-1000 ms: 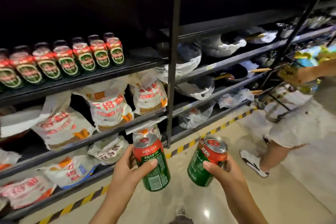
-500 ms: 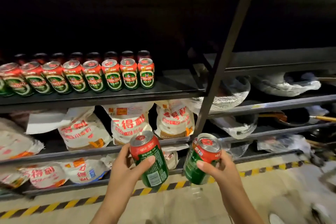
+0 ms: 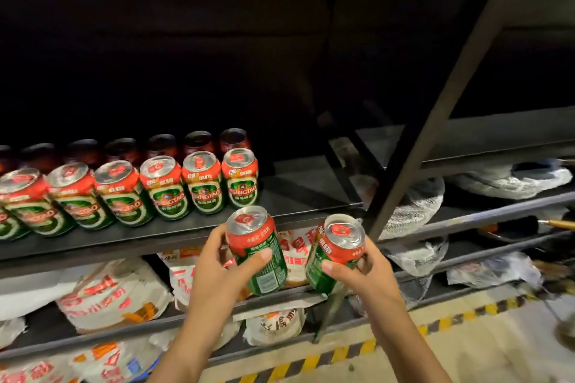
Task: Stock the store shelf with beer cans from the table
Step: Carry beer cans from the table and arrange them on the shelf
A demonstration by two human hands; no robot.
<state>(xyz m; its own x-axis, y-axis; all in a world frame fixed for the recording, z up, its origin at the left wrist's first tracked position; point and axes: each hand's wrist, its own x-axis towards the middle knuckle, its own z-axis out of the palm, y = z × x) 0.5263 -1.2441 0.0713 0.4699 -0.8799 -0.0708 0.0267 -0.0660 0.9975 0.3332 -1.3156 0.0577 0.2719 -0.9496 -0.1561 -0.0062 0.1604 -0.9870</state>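
Two beer cans in the air! The left can [image 3: 257,250] sits in the left hand [image 3: 217,270], thumb across its green label and fingers wrapped behind, a firm grip, top tilted slightly away. Just right of that grip, not touching, the right can [image 3: 334,253] leans left in the right hand [image 3: 364,274], thumb pressed on its front, fingers curled round the far side. Directly above and beyond both grips runs the dark shelf [image 3: 298,193], bare at that end. Up and left of the left grip stands the row of stocked cans [image 3: 161,190], two deep. Below the grips lie white printed bags [image 3: 115,295]; the black upright post [image 3: 435,121] rises just right of the right grip.
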